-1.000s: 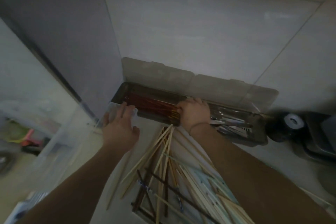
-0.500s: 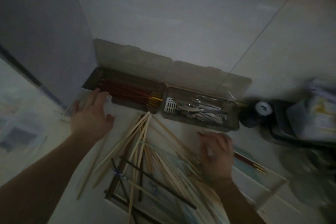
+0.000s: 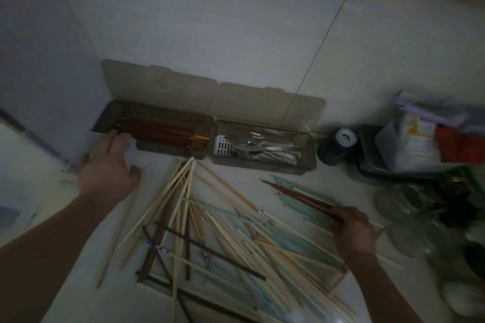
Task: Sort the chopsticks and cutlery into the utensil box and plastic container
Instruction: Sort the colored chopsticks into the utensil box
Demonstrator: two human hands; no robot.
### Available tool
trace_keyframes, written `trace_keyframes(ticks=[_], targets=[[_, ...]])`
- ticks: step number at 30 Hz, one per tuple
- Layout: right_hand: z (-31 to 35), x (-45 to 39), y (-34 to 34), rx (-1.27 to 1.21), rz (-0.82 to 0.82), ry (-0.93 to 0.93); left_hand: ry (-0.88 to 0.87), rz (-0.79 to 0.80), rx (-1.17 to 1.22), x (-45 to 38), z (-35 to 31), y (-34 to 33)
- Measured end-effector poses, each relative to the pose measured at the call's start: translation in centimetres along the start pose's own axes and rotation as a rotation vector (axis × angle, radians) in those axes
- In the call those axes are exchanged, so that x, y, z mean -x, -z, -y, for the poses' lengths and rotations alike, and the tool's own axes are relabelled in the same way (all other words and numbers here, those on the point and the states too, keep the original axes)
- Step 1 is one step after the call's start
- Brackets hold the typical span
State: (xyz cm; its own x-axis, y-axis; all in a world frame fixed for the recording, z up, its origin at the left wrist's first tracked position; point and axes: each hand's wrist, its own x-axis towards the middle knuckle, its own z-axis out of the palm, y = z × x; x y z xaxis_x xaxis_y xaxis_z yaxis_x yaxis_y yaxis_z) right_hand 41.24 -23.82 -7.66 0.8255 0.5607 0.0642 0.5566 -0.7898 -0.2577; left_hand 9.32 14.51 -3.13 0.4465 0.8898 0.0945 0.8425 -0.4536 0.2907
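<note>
- Chopsticks (image 3: 236, 238) lie heaped across a pale counter (image 3: 262, 34) in dim light, pale wooden, mint-green and dark sticks crossing one another; the near end of the heap runs off the bottom edge of the frame.
- Under the heap, the rim of a clear plastic container (image 3: 338, 279) shows only in part, the rest being buried beneath sticks.
- At near right, the right hand (image 3: 354, 231) curls its fingers around the ends of dark red chopsticks (image 3: 296, 195), which lie over the green ones and point toward the utensil box; how many it grips is hard to tell in the gloom.
- At left, the left hand (image 3: 107, 165) lies flat with fingers spread and relaxed, fingertips at the front left corner of the utensil box (image 3: 262, 168); what seems to be a clear plastic item sits beneath the palm, too faint to identify.
- Beyond the heap, the box stands against the wall with its smoky lid (image 3: 210, 94) raised; the left compartment holds red chopsticks with gold ends (image 3: 162, 134), the right one metal cutlery (image 3: 259, 151) over a white slotted insert.
- At far right, a dark round object with a white top (image 3: 338, 145) stands beside the box, next to a tray of packets (image 3: 420, 147) and blurred glassware (image 3: 404, 207), cut off by the frame edge.
</note>
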Motion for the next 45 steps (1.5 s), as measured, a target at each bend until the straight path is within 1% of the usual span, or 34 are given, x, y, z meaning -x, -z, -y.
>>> trace_keyframes(ticks=[7, 12, 14, 16, 18, 21, 23, 27, 32, 34, 36, 39, 45], targets=[[0.7, -1.8, 0.4, 0.096, 0.262, -0.122, -0.031, -0.050, 0.016, 0.1, 0.3, -0.4], [0.6, -2.6, 0.2, 0.053, 0.336, -0.128, -0.014, -0.035, 0.022, 0.1, 0.3, -0.2], [0.6, -2.1, 0.6, 0.089, 0.324, -0.085, -0.020, -0.030, 0.028, 0.0, 0.4, -0.3], [0.9, -1.5, 1.4, 0.098, 0.225, 0.022, -0.022, -0.026, 0.032, -0.1, 0.6, -0.4], [1.8, -1.2, 2.2, -0.003, 0.124, 0.101, -0.013, -0.018, 0.026, -0.2, 0.9, -0.6], [5.2, -1.4, 3.9, -0.196, 0.058, 0.102, 0.006, 0.003, 0.023, -0.2, 1.1, -0.7], [8.2, -2.0, 5.0, -0.284, 0.028, 0.140, 0.018, 0.015, 0.027, -0.1, 0.8, -0.7], [16.2, -4.9, 5.2, -0.339, 0.127, 0.232, 0.040, 0.032, 0.013, -0.1, 0.6, -0.4], [26.5, -9.0, 3.0, -0.322, 0.192, 0.475, 0.016, 0.013, -0.008, -0.3, 1.1, -0.6], [29.9, -10.3, 1.5, -0.266, 0.249, 0.561, 0.018, 0.012, 0.003, -0.3, 1.1, -0.7], [32.1, -11.1, 0.0, -0.123, 0.294, 0.596, 0.024, 0.015, 0.006, -0.2, 1.1, -0.7], [33.3, -11.6, -1.3, 0.090, 0.279, 0.621, 0.025, 0.008, -0.001, -0.1, 1.2, -0.8], [33.1, -12.2, -2.3, 0.156, 0.239, 0.641, 0.024, -0.016, 0.014, -0.1, 1.1, -1.1]])
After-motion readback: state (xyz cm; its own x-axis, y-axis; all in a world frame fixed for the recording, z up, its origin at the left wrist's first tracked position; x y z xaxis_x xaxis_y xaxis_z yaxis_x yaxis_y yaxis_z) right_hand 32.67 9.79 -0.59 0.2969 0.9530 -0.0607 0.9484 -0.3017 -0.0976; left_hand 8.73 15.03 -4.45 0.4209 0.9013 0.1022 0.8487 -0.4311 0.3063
